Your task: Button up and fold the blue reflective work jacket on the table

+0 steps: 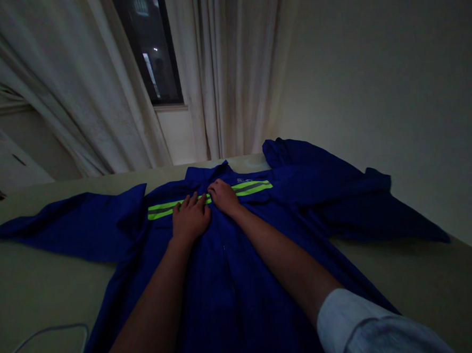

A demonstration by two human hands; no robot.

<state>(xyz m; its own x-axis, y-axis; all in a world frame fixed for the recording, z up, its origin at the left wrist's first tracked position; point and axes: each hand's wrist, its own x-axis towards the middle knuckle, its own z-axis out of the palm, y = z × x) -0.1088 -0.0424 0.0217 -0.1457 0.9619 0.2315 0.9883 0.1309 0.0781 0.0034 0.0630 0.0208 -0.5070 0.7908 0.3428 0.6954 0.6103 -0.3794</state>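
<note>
A blue work jacket [210,284] lies spread out face up, its sleeves stretched to both sides and its collar at the far end. A lime-yellow reflective band with a grey stripe [256,187] crosses its chest. My left hand [190,216] rests flat on the chest, fingers spread over the band left of the front opening. Beside it, my right hand [223,196] has its fingers curled and pressed together at the front edge, just below the collar. Whatever cloth or fastener those fingers pinch is hidden beneath them.
The jacket lies on a pale greenish surface [22,285]. A white cable [53,329] loops at the lower left. Beyond the far edge hang light curtains [237,70] around a dark window [148,48]. A plain wall [394,81] rises on the right.
</note>
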